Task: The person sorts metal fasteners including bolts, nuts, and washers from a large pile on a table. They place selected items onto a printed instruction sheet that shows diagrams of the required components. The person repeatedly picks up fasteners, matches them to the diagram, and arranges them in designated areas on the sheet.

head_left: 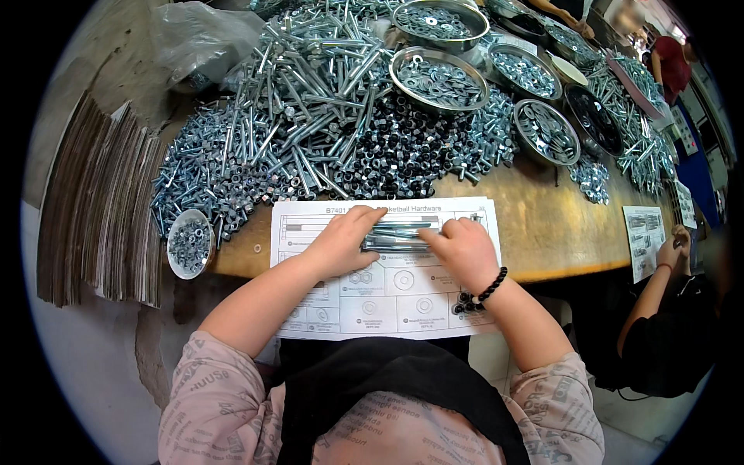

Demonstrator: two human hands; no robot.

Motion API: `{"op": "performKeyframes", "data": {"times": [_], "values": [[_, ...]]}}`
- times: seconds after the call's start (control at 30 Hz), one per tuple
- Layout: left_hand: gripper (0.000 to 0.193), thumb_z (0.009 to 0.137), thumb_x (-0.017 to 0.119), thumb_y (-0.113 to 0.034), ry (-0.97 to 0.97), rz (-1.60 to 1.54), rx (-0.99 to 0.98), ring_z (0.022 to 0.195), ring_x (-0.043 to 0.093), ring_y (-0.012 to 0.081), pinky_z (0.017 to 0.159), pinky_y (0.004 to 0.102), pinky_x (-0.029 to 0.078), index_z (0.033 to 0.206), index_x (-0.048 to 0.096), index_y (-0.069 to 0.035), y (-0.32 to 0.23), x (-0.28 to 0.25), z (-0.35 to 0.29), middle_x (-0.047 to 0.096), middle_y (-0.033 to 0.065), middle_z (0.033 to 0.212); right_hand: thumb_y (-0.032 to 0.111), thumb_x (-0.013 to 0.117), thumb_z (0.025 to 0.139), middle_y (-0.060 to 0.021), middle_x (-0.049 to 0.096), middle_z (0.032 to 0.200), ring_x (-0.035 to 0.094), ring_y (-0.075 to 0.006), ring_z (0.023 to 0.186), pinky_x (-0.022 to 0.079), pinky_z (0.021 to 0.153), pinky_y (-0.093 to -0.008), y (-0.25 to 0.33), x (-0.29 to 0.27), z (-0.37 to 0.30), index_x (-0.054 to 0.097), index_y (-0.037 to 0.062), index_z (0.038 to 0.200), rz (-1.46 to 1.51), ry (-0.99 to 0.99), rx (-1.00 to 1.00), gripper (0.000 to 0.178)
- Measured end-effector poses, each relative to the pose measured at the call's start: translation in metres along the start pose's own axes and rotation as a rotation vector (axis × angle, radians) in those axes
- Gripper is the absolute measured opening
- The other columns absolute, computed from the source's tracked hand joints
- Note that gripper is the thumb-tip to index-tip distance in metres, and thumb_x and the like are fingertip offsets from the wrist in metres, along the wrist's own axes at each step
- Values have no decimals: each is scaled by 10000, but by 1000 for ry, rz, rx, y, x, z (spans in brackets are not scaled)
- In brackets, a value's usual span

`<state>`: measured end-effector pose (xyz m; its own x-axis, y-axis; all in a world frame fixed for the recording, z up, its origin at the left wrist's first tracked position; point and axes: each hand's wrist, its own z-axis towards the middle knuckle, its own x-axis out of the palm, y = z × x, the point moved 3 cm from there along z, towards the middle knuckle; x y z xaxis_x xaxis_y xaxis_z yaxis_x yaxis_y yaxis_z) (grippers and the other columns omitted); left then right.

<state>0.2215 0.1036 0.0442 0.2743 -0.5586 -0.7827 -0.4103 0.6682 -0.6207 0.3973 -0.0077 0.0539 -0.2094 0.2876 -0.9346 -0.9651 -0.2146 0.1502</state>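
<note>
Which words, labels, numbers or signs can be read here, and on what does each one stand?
I do not quote printed text, only its place:
Large white sheet: legible heading, partly covered by the left hand; captions mostly too small to read.
Pink shirt: dark lettering, only partly readable.
Sheets farther right: too small to read.

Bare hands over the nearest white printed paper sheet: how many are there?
2: the left hand at the left end of the long silver metal bolts, and the right hand at their right end. No others show over the sheet.
</note>
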Motion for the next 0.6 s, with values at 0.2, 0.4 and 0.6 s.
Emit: {"op": "performKeyframes", "data": {"times": [0.2,0.4,0.6], "values": [[605,670,690,-250,-34,218,-10,920,526,284,838,380,405,1201,470,-61,-12,4,4,490,128,1086,163,570,747,-100,537,930,519,-242,881,423,755,-332,9,-2,2,583,132,1086,57,0,60,340],[562,648,699,-329,-107,268,-89,865,538,264,785,375,410,1133,537,-95,-17,15,11,503,116,1048,433,346,922,-150,282,1392,251,-272,1292,184,1058,-359,-5,12,4,312,35,1340,1261,-201,622,578],[549,645,692,-363,-99,282,-162,837,542,263,781,372,410,1130,547,-150,-30,19,20,509,106,1027,510,195,924,-142,145,1449,115,-260,1341,55,1082,-381,-7,34,11,168,-4,1376,1659,-368,783,685]]}}
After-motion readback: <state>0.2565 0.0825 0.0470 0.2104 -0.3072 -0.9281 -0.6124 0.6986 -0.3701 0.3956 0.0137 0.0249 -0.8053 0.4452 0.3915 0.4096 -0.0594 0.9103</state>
